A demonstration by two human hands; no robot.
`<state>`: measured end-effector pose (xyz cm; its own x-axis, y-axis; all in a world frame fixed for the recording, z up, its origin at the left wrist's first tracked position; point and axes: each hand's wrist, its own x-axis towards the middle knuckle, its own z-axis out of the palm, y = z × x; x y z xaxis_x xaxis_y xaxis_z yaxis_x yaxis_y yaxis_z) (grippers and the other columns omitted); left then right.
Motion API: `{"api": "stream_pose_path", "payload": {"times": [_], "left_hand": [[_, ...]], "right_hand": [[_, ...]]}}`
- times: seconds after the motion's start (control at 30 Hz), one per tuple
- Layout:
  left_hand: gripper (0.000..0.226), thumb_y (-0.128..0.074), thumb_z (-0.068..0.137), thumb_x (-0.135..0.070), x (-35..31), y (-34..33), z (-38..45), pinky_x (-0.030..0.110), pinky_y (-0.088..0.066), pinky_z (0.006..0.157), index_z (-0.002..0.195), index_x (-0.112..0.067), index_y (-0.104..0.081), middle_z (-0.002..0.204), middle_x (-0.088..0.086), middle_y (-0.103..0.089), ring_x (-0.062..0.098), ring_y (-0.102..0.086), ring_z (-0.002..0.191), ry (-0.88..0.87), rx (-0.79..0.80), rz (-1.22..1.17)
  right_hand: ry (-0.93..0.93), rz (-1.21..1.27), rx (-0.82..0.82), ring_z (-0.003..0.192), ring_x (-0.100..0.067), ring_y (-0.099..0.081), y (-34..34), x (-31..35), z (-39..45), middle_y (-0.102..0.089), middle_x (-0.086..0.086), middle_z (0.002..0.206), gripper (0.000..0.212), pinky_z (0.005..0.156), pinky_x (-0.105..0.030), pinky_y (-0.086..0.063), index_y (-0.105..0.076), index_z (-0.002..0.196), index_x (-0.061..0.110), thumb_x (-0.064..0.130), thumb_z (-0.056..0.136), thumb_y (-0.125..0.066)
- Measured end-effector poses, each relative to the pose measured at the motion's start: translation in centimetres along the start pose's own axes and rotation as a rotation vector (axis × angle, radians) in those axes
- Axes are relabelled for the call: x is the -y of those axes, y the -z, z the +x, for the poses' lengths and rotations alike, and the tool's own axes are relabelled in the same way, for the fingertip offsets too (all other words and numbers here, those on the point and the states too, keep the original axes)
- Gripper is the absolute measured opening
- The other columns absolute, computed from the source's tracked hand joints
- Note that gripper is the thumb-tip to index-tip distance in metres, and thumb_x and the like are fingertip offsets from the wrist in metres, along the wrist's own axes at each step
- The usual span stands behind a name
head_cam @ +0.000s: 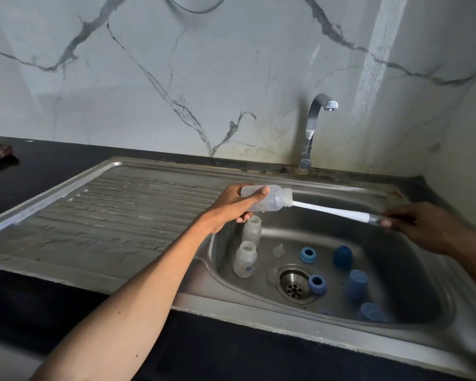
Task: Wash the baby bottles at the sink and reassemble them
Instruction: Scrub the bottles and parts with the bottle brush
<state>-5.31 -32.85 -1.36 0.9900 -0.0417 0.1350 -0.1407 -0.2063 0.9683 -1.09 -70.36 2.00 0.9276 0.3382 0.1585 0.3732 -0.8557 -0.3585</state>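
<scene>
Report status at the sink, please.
Left hand grips clear plastic bottle sideways. Right hand holds white brush handle, head inside bottle. Faucet dry, nothing blocking.

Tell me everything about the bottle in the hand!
The bottle looks like clear plastic, with no cap, and its threaded neck points right. It lies almost sideways above the sink, gripped round its base end by the left hand. A brush with a white handle goes into its mouth, held at the far end by the right hand. Specks that may be droplets cling inside.

Blue caps (342,257), white brush handle (330,209)
</scene>
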Motion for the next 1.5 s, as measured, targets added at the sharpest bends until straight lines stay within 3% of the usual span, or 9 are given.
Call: {"api": "stream_pose_path", "payload": {"times": [0.13, 0.27, 0.5, 0.73, 0.93, 1.13, 1.23, 1.37, 1.5], "left_hand": [[0.072, -0.051, 0.082, -0.075, -0.3, -0.2, -0.1, 0.022, -0.037, 0.042, 0.113, -0.011, -0.063, 0.089, 0.018, -0.075, 0.014, -0.050, 0.051, 0.029, 0.065, 0.079], [0.065, -0.042, 0.091, -0.072, -0.7, -0.6, -0.2, 0.024, -0.037, 0.042, 0.104, -0.013, -0.065, 0.087, 0.022, -0.073, 0.015, -0.047, 0.050, 0.011, 0.045, 0.075], [0.084, -0.034, 0.091, -0.075, -0.8, 0.1, -0.3, 0.022, -0.036, 0.039, 0.104, 0.002, -0.063, 0.073, 0.014, -0.068, 0.014, -0.046, 0.046, 0.045, 0.017, 0.073], [0.085, -0.044, 0.084, -0.078, -0.6, 0.4, -0.2, 0.018, -0.035, 0.037, 0.113, -0.002, -0.063, 0.074, 0.015, -0.064, 0.012, -0.042, 0.047, 0.114, 0.052, -0.102], [0.068, -0.055, 0.086, -0.067, -1.2, -0.8, -0.1, 0.018, -0.031, 0.035, 0.114, -0.005, -0.064, 0.076, 0.018, -0.064, 0.010, -0.040, 0.042, 0.115, 0.105, -0.164], [0.051, -0.052, 0.096, -0.055, -1.0, 0.2, -0.1, 0.018, -0.023, 0.031, 0.102, -0.007, -0.066, 0.063, 0.015, -0.060, 0.010, -0.034, 0.037, 0.101, 0.014, -0.188], [0.055, -0.054, 0.096, -0.054, -0.7, 0.4, 0.2, 0.017, -0.025, 0.032, 0.100, 0.000, -0.069, 0.062, 0.016, -0.060, 0.013, -0.036, 0.037, 0.058, -0.102, -0.173], [0.044, -0.057, 0.097, -0.046, -0.8, -0.2, 0.2, 0.019, -0.024, 0.035, 0.090, -0.004, -0.067, 0.065, 0.019, -0.060, 0.017, -0.041, 0.037, -0.004, -0.250, -0.217], [0.031, -0.062, 0.096, -0.041, -0.9, -1.1, 0.5, 0.022, -0.033, 0.036, 0.086, -0.012, -0.067, 0.070, 0.010, -0.062, 0.021, -0.050, 0.042, -0.128, -0.427, -0.152]], "right_hand": [[0.027, -0.055, -0.226, 0.091, -0.026, -0.060, 0.1, 0.0, 0.2, -0.069, -0.010, 0.100, 0.030, 0.084, -0.034, -0.042, -0.068, 0.099, 0.030, 0.016, 0.076, -0.081], [0.021, -0.136, -0.114, 0.101, -0.031, -0.062, -0.6, -1.2, 0.4, -0.068, -0.014, 0.115, 0.022, 0.085, -0.037, -0.041, -0.067, 0.115, 0.026, 0.025, 0.095, -0.058], [0.018, 0.005, -0.248, 0.090, -0.023, -0.061, 0.1, -0.6, -0.1, -0.070, -0.011, 0.098, 0.030, 0.074, -0.021, -0.039, -0.070, 0.101, 0.018, 0.005, 0.077, -0.079], [0.067, -0.057, -0.060, 0.089, -0.021, -0.057, -0.2, -0.7, -0.2, -0.064, -0.001, 0.104, 0.043, 0.072, -0.025, -0.037, -0.067, 0.116, 0.020, 0.047, 0.087, -0.050], [0.023, 0.028, -0.281, 0.103, -0.031, -0.064, -0.9, 0.4, 0.2, -0.070, -0.015, 0.108, 0.039, 0.088, -0.033, -0.041, -0.072, 0.107, 0.013, 0.001, 0.072, -0.082], [0.190, 0.035, 0.018, 0.087, -0.013, -0.065, -1.2, 0.3, 0.3, -0.073, 0.002, 0.093, 0.031, 0.075, -0.024, -0.048, -0.073, 0.092, 0.040, 0.009, 0.087, -0.070], [0.115, 0.176, 0.331, 0.075, -0.012, -0.064, -1.8, 1.7, -0.3, -0.069, -0.001, 0.081, 0.019, 0.073, -0.026, -0.053, -0.072, 0.089, 0.033, 0.049, 0.085, -0.063], [0.031, 0.253, 0.407, 0.072, -0.020, -0.058, -2.2, 1.2, -0.2, -0.064, -0.006, 0.077, 0.032, 0.069, -0.033, -0.052, -0.070, 0.095, 0.013, 0.017, 0.103, -0.039], [-0.012, 0.273, 0.377, 0.063, -0.016, -0.052, -1.6, 1.3, -0.2, -0.060, -0.008, 0.076, 0.034, 0.055, -0.028, -0.046, -0.071, 0.097, 0.025, 0.018, 0.104, -0.038]]}}
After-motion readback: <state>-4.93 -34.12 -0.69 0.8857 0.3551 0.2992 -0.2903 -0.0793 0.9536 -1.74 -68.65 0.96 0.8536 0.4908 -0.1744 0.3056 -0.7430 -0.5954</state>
